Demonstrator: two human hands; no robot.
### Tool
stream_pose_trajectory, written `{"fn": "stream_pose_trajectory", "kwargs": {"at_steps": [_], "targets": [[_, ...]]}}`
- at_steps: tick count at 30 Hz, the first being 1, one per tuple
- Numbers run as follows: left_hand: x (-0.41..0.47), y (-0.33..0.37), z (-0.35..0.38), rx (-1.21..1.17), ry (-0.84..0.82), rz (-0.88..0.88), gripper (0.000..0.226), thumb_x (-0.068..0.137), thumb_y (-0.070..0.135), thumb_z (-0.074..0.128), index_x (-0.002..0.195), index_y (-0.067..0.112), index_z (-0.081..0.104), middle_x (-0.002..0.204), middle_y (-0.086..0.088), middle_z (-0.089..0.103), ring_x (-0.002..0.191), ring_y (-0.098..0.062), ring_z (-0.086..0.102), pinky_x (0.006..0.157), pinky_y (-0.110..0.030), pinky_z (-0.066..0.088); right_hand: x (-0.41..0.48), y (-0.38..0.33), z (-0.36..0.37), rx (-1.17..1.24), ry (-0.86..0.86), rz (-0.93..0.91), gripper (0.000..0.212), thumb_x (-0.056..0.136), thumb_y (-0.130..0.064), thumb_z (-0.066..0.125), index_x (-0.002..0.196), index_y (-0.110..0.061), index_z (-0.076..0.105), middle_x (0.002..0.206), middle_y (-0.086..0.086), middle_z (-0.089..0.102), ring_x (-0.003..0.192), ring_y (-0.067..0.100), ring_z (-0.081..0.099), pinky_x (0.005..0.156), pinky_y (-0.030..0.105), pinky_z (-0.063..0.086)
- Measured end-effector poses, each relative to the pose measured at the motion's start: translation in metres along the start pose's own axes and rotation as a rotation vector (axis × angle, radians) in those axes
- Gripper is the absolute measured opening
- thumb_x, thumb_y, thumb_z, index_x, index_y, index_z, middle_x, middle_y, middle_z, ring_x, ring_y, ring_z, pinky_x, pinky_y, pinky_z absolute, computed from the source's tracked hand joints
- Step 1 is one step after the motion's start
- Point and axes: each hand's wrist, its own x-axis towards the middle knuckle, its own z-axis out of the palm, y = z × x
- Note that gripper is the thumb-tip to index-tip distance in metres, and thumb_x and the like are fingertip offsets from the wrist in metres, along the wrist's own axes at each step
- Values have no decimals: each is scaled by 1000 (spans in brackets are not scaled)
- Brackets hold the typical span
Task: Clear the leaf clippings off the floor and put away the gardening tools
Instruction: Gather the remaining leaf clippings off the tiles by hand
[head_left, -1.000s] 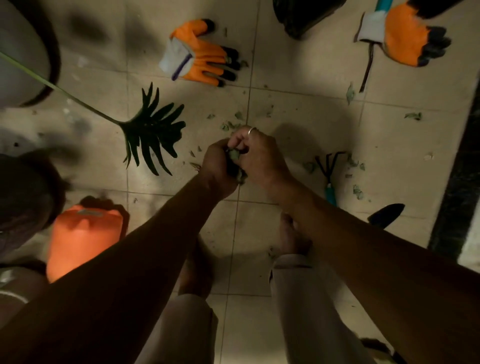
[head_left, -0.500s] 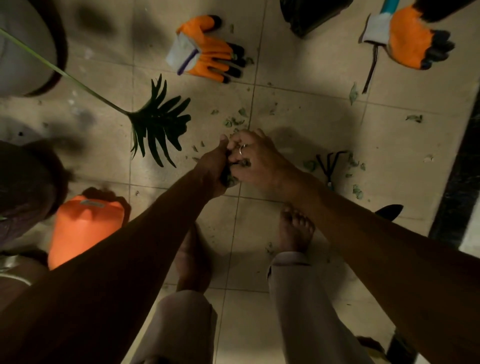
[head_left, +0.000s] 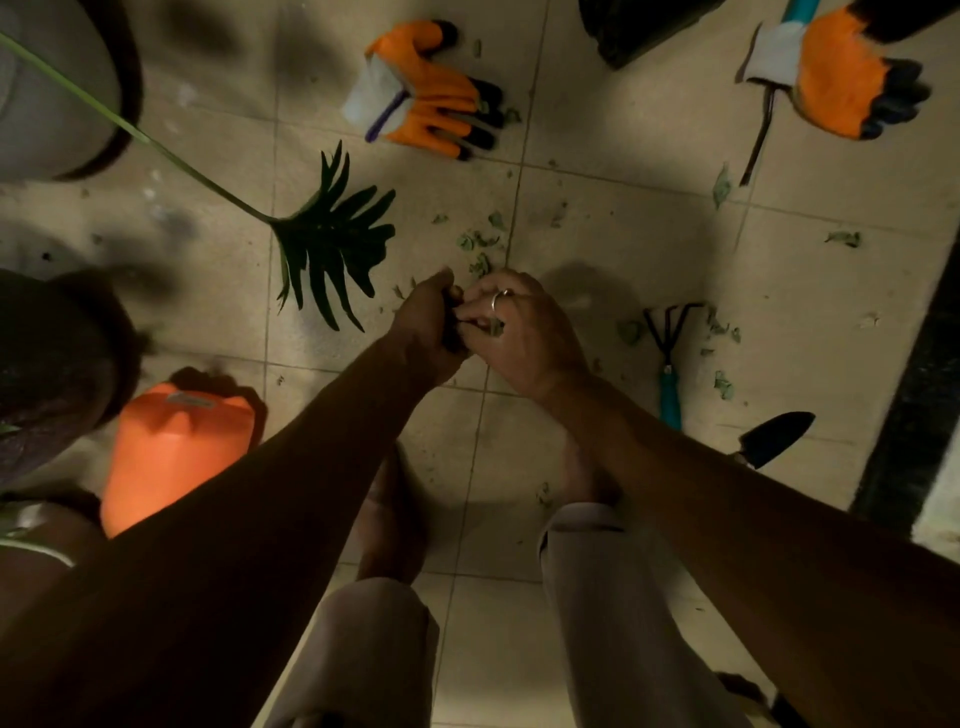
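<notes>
Most leaf clippings still lie scattered on the floor, just beyond the hands and to the right around the hand rake. Since a second ago the hands have stayed joined and drifted slightly farther out. The left hand keeps a closed grip on a dark wad, probably gathered clippings, while the right hand pinches more bits against it. Gathering has barely begun, and the rake, trowel and orange gloves are still to be put away.

2 gloves are seen beyond the right hand, 1 rake and 1 trowel to its right.
</notes>
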Motion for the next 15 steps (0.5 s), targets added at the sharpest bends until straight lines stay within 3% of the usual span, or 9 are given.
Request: {"fn": "stream_pose_trajectory", "kwargs": {"at_steps": [2,6,8,11,13,15], "targets": [[-5,-4,1,61,-42,15,42,109,36,38,79,16,59,64,-1,61,60,-13,59,61,-24,50,3,1,4,-58,51,5,8,82,-19,78,85,-12,77,105,3,67,97,23,61,75,31,52],[0,-10,-3,106,-1,60,43,109,41,40,117,9,67,91,-6,75,84,-18,71,71,-29,57,10,2,10,-142,32,-78,10,71,-18,80,72,-15,71,97,4,64,92,27,58,74,37,50],[12,-11,-9,105,60,104,46,107,47,43,114,7,67,91,-7,76,83,-17,74,65,-30,58,11,10,15,-87,-8,-102,18,70,-25,77,84,-18,69,108,2,60,104,23,53,84,40,50],[24,-15,-15,160,192,181,48,103,55,47,85,13,60,59,2,56,44,-8,53,43,-21,43,3,36,29,-58,34,-51,55,76,-42,72,124,-17,59,141,4,46,133,22,40,110,48,37],[35,-17,-23,173,230,250,49,103,57,47,75,17,54,55,4,44,40,-8,38,41,-20,32,-5,59,47,-97,141,21,70,82,-51,65,139,-14,51,152,8,39,144,26,33,120,53,23],[47,-18,-35,165,281,306,50,103,57,45,72,19,51,54,6,41,43,-9,35,44,-22,31,-11,81,65,-110,245,126,75,86,-53,60,145,-9,47,156,14,37,148,31,30,122,56,16]]}}
